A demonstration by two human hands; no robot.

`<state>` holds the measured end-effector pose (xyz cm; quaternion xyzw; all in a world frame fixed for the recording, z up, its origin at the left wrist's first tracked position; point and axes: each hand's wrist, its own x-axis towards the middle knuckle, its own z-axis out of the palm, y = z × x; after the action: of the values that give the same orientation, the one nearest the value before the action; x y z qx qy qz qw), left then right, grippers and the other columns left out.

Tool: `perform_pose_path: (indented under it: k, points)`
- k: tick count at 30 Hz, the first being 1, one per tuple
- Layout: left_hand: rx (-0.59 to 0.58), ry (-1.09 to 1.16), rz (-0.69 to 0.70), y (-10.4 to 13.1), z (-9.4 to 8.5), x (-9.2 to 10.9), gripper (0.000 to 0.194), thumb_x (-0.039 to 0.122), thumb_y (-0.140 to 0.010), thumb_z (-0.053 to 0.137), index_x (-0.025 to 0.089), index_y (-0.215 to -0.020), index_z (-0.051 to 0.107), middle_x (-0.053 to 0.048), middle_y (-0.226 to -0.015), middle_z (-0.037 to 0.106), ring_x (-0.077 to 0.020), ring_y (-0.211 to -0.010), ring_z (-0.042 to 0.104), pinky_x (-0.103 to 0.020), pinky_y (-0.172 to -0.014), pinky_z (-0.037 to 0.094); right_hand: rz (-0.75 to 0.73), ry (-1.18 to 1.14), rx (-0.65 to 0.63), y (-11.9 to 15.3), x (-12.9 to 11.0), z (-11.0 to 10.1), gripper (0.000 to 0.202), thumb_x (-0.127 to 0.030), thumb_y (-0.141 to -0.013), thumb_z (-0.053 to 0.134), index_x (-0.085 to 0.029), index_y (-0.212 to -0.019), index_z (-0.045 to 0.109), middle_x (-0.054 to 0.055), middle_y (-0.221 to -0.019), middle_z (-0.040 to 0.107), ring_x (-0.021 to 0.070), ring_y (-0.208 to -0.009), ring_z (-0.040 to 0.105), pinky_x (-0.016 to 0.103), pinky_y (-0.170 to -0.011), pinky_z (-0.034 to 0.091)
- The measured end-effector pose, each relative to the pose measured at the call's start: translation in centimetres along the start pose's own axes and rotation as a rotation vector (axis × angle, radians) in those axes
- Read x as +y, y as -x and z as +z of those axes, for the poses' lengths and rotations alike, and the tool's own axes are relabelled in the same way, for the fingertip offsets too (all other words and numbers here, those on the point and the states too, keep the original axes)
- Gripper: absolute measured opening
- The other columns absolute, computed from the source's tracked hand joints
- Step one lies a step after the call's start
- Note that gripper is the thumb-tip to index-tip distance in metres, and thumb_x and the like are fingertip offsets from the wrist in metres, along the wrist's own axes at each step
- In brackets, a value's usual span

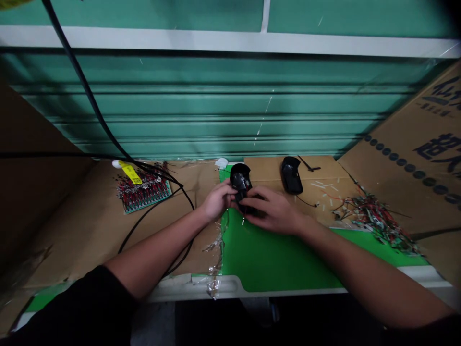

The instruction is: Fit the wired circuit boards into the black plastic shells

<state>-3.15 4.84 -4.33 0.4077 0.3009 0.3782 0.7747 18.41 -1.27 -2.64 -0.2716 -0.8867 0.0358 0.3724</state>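
Observation:
A glossy black plastic housing (239, 177) is held above the back left part of the green mat (277, 259). My left hand (217, 201) grips its left side with thumb and fingers. From the right, my right hand (272, 209) has its fingers pressed on the lower part of the housing. A thin wire with a pale tip hangs below these fingers. What lies under my right fingertips is too small to tell. Right of my hands, a second black housing (291, 176) rests on the cardboard with a thin wire coming out of it.
A circuit board panel (147, 196) with red and black wires lies at left, near black cables (135, 230). Tangled wires (383, 218) and small white strips (326, 186) are at right. Cardboard (425, 144) walls and a green panel (216, 103) enclose the bench.

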Motion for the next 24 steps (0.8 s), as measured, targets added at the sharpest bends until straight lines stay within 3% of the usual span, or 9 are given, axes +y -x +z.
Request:
perform_pose_path:
  k: [3,6,8,14,19,24]
  points:
    - [-0.068,0.031,-0.029,-0.1,-0.1,0.1,0.044,0.046,-0.077,0.076,0.016,-0.109,0.07,-0.008,-0.087,0.079,-0.023,-0.066,0.073,-0.031,-0.056,0.058,-0.022,0.024,0.038,0.0,-0.1,0.1,0.011,-0.022,-0.103,0.071,-0.021,-0.114,0.074,0.01,-0.11,0.074,0.0214,-0.095,0.073,0.034,-0.081,0.062]
    - [-0.087,0.023,-0.068,-0.2,0.2,0.2,0.058,0.067,-0.088,0.069,0.014,-0.11,0.073,-0.011,-0.086,0.079,-0.0238,-0.066,0.074,-0.032,-0.056,0.058,-0.041,0.033,0.058,-0.1,-0.3,-0.1,0.01,-0.023,-0.104,0.07,-0.021,-0.113,0.074,0.01,-0.108,0.076,0.021,-0.094,0.074,0.033,-0.081,0.062]
    - [-0.064,-0.004,-0.074,-0.2,0.6,0.2,0.062,0.072,-0.089,0.071,0.014,-0.11,0.073,-0.01,-0.085,0.079,-0.0219,-0.062,0.072,-0.031,-0.055,0.058,-0.034,0.03,0.064,-0.1,-0.5,-0.3,0.012,-0.021,-0.104,0.069,-0.021,-0.115,0.074,0.01,-0.108,0.076,0.0211,-0.093,0.075,0.034,-0.081,0.063]
    - [0.067,-0.107,0.023,0.3,1.2,0.4,0.058,0.057,-0.076,0.093,0.018,-0.111,0.068,-0.002,-0.081,0.073,-0.0182,-0.06,0.068,-0.029,-0.051,0.058,0.078,-0.068,0.156,-0.7,-1.3,-1.6,0.016,-0.015,-0.104,0.065,-0.022,-0.116,0.074,0.009,-0.107,0.078,0.0194,-0.094,0.076,0.032,-0.082,0.063]
    - [0.05,-0.192,0.065,0.2,1.2,0.2,0.058,0.047,-0.07,0.098,0.018,-0.11,0.068,-0.001,-0.084,0.074,-0.0174,-0.062,0.068,-0.026,-0.053,0.052,0.261,-0.113,0.26,-1.0,-1.4,-2.5,0.01,-0.018,-0.103,0.069,-0.024,-0.11,0.074,0.005,-0.096,0.079,0.019,-0.084,0.075,0.033,-0.078,0.062]
    - [0.029,-0.251,0.159,-0.1,1.0,-0.2,0.053,0.032,-0.065,0.101,0.017,-0.105,0.07,-0.002,-0.097,0.076,-0.0188,-0.088,0.07,-0.03,-0.083,0.055,0.473,-0.201,0.287,-0.4,-1.0,-2.4,0.009,-0.029,-0.104,0.07,-0.026,-0.112,0.071,0.004,-0.095,0.079,0.02,-0.081,0.076,0.035,-0.076,0.064]
